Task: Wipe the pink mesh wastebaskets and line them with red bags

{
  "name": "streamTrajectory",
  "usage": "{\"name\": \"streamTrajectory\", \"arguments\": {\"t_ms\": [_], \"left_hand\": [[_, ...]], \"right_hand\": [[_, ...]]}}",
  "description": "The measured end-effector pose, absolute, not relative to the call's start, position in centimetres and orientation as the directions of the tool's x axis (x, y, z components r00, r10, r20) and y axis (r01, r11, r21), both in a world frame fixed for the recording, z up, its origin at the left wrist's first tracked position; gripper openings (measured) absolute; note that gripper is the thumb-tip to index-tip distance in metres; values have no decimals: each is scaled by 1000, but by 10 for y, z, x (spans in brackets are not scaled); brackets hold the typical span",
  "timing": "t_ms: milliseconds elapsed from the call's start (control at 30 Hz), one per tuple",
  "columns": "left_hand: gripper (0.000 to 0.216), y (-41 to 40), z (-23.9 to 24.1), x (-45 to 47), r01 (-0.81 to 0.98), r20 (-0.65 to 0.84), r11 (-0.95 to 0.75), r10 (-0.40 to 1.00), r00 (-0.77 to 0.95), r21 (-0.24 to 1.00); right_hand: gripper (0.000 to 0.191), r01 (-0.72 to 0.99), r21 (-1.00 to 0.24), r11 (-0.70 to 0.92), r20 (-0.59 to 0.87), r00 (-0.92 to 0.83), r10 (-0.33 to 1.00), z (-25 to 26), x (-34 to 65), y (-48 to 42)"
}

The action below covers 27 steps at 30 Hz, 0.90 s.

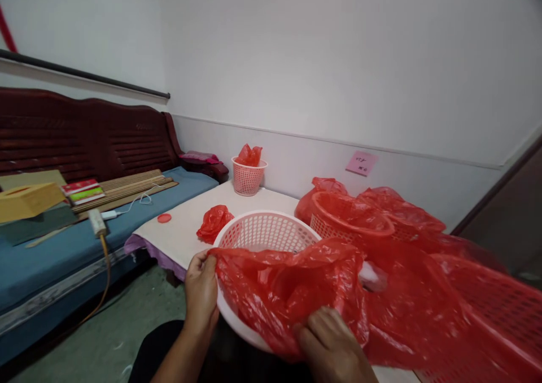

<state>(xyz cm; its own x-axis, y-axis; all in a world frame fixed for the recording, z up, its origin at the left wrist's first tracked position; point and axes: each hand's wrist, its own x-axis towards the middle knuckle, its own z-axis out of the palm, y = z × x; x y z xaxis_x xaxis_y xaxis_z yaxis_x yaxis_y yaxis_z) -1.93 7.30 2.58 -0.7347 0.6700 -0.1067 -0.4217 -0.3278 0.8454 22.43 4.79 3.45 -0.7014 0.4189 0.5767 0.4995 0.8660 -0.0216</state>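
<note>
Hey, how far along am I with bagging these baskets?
Done: the small basket by the wall and the wide basket on the right already carry red bags. In hand: left hand and right hand hold a red bag over the pale basket. Left: one crumpled bag lies unused.

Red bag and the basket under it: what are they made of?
The red bag looks like thin plastic film, glossy and partly translucent: it crinkles into sharp folds and catches highlights. The basket seems to be rigid moulded plastic, pale pink-white with a slight sheen: a regular lattice of holes under a smooth solid rim.
</note>
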Motion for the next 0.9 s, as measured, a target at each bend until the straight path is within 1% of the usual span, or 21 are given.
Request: {"name": "streamTrajectory", "arguments": {"t_ms": [67, 167, 300, 433, 667, 900], "left_hand": [[19, 90, 27, -17, -408, -80, -333, 684, -725, 850], [10, 117, 30, -21, -370, -45, -329, 691, -722, 869], [13, 143, 31, -32, -314, -12, -312, 692, -722, 897], [14, 156, 29, -35, -270, 21, -306, 696, -717, 913], [16, 165, 26, -35, -190, 79, -296, 705, -705, 936], [19, 174, 28, -42, -133, 79, -223, 742, -666, 966]], "right_hand": [[24, 529, -82, 845, 573, -669, 474, 38, 225, 52], [23, 566, -120, 816, 584, -624, 519, 44, 219, 64], [19, 575, -132, 808, 560, -629, 539, 51, 209, 85], [21, 573, -141, 807, 569, -620, 540, 53, 208, 97], [23, 594, -103, 798, 603, -601, 525, 45, 207, 95], [15, 644, -88, 760, 608, -569, 553, 41, 199, 98]]}}
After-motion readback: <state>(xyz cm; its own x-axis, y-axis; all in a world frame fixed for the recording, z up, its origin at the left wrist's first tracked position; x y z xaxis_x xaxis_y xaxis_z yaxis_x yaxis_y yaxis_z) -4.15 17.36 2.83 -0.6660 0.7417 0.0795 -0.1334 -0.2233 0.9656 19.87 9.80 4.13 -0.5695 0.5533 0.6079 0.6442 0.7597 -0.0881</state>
